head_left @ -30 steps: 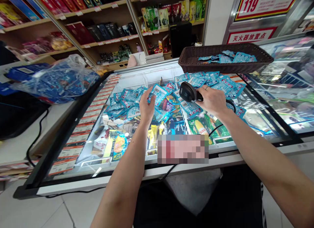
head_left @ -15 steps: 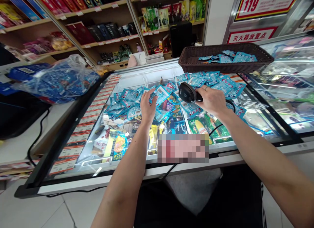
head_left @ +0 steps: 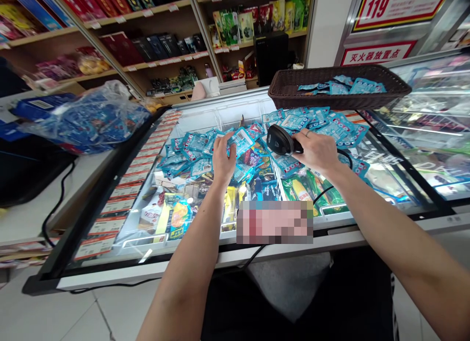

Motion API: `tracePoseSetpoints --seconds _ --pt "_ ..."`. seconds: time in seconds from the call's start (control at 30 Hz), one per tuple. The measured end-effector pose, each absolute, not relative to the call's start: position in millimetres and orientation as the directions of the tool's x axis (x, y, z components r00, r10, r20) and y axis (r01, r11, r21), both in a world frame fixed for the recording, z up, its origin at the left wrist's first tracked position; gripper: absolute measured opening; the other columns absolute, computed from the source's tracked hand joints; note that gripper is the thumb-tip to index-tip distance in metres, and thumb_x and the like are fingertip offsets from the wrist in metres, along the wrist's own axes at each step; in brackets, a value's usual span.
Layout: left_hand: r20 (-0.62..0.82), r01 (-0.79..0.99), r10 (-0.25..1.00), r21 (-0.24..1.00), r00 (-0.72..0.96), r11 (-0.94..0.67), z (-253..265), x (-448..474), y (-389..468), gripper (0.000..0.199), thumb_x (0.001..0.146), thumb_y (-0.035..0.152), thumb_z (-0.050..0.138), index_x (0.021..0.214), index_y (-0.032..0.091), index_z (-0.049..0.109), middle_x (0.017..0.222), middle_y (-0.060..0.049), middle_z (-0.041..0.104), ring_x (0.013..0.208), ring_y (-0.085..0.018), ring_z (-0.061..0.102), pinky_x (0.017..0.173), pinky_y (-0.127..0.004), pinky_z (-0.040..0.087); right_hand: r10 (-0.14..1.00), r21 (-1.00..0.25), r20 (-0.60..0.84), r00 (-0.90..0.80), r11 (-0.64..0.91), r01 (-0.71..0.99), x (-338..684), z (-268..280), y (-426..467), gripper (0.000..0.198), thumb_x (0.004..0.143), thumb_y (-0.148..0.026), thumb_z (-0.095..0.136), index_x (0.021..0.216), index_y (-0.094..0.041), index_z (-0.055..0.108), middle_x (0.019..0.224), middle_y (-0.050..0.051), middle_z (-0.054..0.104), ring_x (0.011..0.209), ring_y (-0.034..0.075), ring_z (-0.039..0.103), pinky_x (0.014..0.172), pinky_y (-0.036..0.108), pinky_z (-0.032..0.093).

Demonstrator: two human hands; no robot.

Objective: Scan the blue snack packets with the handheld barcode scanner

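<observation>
A black corded barcode scanner [head_left: 281, 140] is gripped in my right hand [head_left: 317, 150], its head pointing left. Just left of it, my left hand [head_left: 223, 159] pinches the left edge of a small blue packet [head_left: 243, 141] between thumb and fingers. The packet's barcode faces up, close to the scanner head. Around my left hand lies a heap of similar blue packets [head_left: 194, 145] on the glass top of a display freezer. More blue packets [head_left: 336, 127] are spread beyond and to the right of my right hand.
At the far edge of the freezer [head_left: 139, 260] stands a brown woven basket [head_left: 286, 93] with blue packets inside. A clear plastic bag [head_left: 106, 113] of blue packets rests on the left counter. Stocked shelves [head_left: 161, 61] line the back. The scanner cable [head_left: 321, 193] runs toward the front edge.
Almost nothing differs. My left hand has shifted very slightly to the right beside the blue packet; the scanner stays nearly in place.
</observation>
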State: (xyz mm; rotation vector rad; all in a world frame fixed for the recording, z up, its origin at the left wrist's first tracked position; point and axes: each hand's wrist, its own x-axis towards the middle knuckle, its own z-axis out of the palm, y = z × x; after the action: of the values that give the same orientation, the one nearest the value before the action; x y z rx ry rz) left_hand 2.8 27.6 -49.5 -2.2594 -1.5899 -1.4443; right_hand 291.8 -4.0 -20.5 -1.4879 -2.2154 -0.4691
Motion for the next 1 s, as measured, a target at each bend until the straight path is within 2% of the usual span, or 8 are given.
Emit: tracePoseSetpoints --seconds 0.63,1.0 --pt "0.675 0.749 0.734 0.445 0.079 -0.491 -47.6 4.0 25.6 0.037 0.094 0.043 0.039 0.123 0.025 0.054 0.109 -0.009 0.055 0.104 -0.021 0.054 0.089 -0.037 0.049 0.767 0.046 0.52 -0.377 0.415 0.908 289.7 -19.2 -6.7 0.031 0.086 -0.036 0.048 0.109 -0.02 0.062 0.097 0.008 0.065 0.081 0.022 0.058 0.061 0.031 0.03" --pt "0.677 0.781 0.723 0.375 0.137 -0.499 -46.1 7.2 24.0 0.033 0.094 0.035 0.04 0.124 0.028 0.053 0.105 -0.008 0.055 0.101 -0.02 0.053 0.088 -0.037 0.048 0.741 0.065 0.505 -0.443 0.479 0.875 288.4 -18.3 -8.0 0.032 0.088 -0.037 0.047 0.11 -0.019 0.061 0.1 0.008 0.065 0.08 0.021 0.058 0.063 0.03 0.03"
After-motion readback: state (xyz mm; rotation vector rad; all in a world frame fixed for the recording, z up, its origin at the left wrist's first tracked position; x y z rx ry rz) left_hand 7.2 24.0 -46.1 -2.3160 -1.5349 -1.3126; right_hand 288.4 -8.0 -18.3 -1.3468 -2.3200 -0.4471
